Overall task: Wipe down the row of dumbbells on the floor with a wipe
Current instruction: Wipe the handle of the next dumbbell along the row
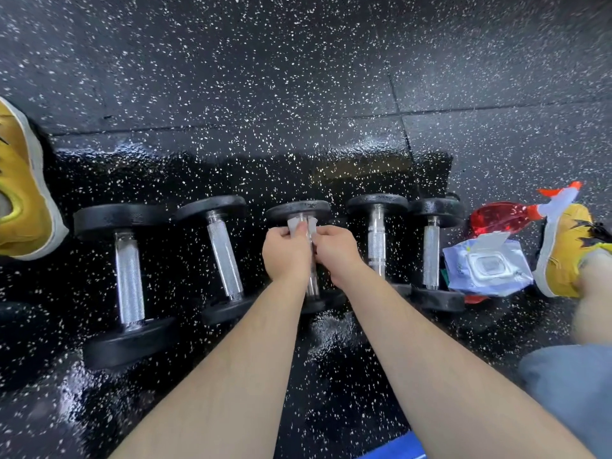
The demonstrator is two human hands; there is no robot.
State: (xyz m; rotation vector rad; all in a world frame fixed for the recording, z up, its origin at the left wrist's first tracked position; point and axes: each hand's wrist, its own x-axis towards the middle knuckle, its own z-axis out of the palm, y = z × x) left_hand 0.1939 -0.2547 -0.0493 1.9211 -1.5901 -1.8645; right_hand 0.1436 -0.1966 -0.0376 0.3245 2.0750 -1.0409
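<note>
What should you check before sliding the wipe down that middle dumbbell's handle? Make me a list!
1. Left hand and right hand both grip the wipe: ok.
2. Wipe sits on the handle of the middle dumbbell, near its far end: ok.
3. Wipe wraps all the way round the handle: cannot tell.
4. Wipe pack lies nearby, flap open: ok.
5. Leftmost dumbbell already wiped: cannot tell.

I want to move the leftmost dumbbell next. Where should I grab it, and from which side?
Grip the leftmost dumbbell by the middle of its knurled handle, from above. It lies on the floor with the handle held clear between two wide black heads, so fingers can curl under.
</note>
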